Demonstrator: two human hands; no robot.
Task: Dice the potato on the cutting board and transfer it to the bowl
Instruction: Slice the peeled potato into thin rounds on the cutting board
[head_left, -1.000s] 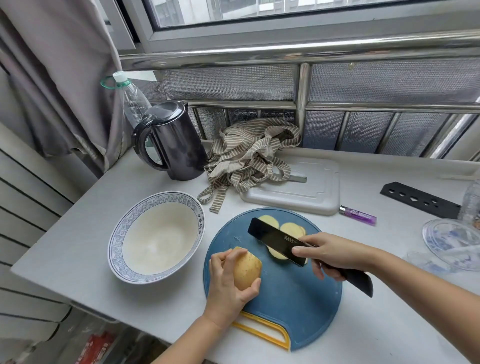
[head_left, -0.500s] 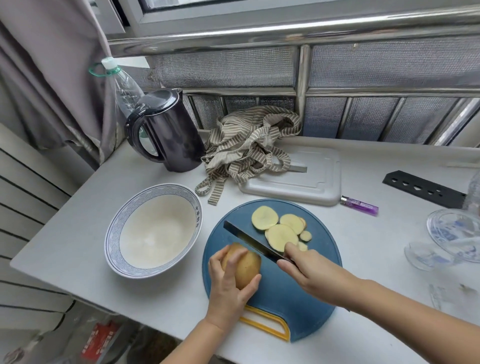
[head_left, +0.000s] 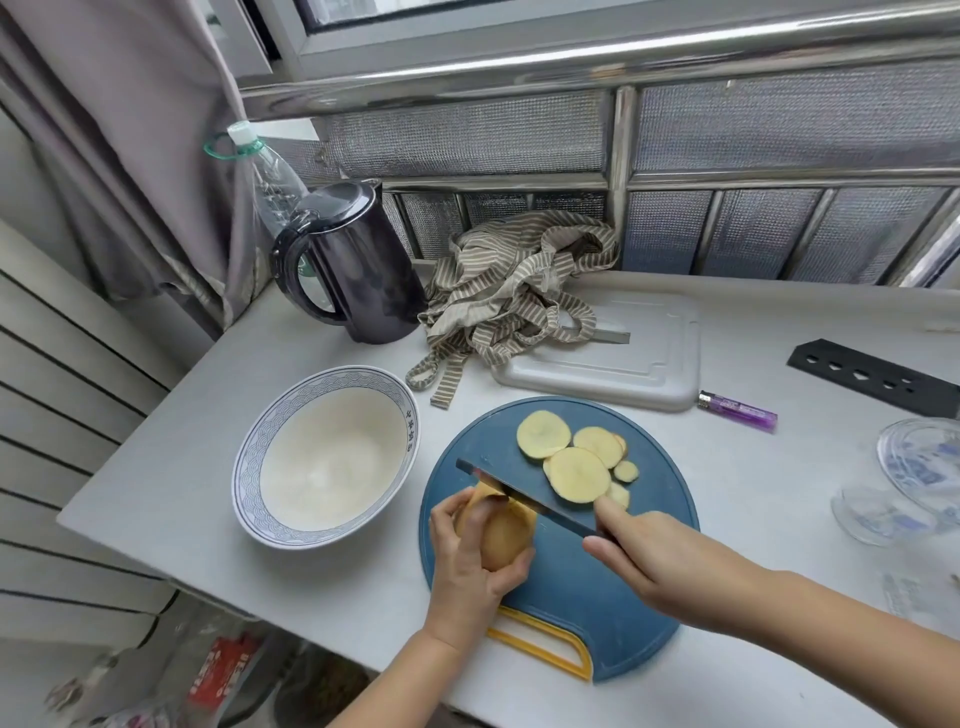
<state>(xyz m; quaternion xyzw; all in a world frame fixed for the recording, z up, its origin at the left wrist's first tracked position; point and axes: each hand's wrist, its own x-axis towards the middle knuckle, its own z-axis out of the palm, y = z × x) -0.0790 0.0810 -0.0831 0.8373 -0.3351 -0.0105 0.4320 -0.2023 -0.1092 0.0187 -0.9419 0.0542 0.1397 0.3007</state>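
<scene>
Head view. One round blue plastic cutting board (head_left: 571, 597) with a yellow handle loop lies on a pale, smooth counter (head_left: 171, 452).

One potato (head_left: 501, 535), tan-skinned and oval, sits on the board's left side. The left hand (head_left: 470, 566) curls its fingers and thumb round it.

The right hand (head_left: 649, 556) grips one knife (head_left: 524, 493), index finger stretched along the spine; the handle is hidden under the palm. The blade is dark and thin and meets the potato's cut end.

About six pale yellow round slices (head_left: 579, 474), big and small, overlap at the far side of the board.

One ceramic bowl (head_left: 244, 467), white inside with a blue wave-pattern rim, stands just left of the board. It has small characters on the inner rim, too small to read.

Further back:
- one glossy black kettle (head_left: 358, 265)
- one clear plastic bottle (head_left: 270, 176) with a white cap
- one crumpled striped cloth (head_left: 514, 286)
- one white rectangular plastic board (head_left: 623, 358)

To the right:
- one purple translucent lighter (head_left: 737, 413)
- one black strip (head_left: 872, 374) with a row of holes
- clear glassware (head_left: 919, 457) at the edge, count unclear
</scene>
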